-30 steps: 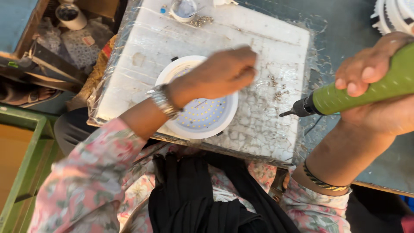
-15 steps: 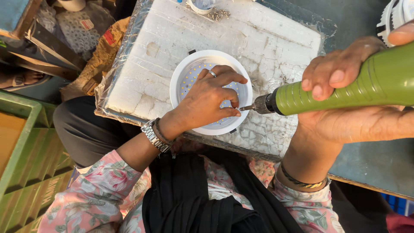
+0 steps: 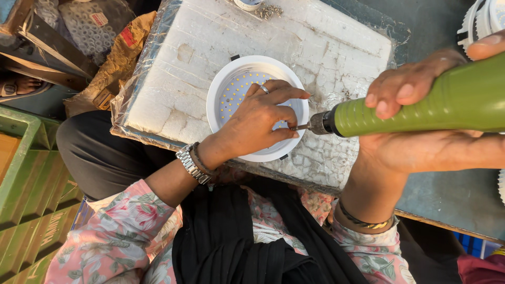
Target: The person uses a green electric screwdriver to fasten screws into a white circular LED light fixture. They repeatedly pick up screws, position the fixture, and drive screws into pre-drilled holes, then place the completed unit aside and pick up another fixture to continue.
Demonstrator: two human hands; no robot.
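A dark grey-blue surface [image 3: 447, 194] carries a thick white slab of foam wrapped in clear plastic film [image 3: 336, 47], which lies tilted across its left part and overhangs the person's lap. To the left, on the floor, stands a green plastic crate [image 3: 26, 179]. On the foam lies a round white plastic lamp housing with a disc of small yellow light dots inside [image 3: 231, 89]. The right hand [image 3: 421, 131] is wrapped tight around a fat green electric screwdriver [image 3: 436, 105], thumb and fingers clamped on its barrel, so its grip is closed on the tool. The tool lies nearly level, its dark metal tip at the housing's right rim. The left hand [image 3: 258, 123] rests palm down on the dotted disc, fingers spread and curled, pressing on it; its fingertips meet the bit's tip, and whether they pinch a screw I cannot tell. A silver metal wristwatch [image 3: 192, 164] sits on that wrist. At the foam's far edge lies a little heap of small screws [image 3: 269, 10].
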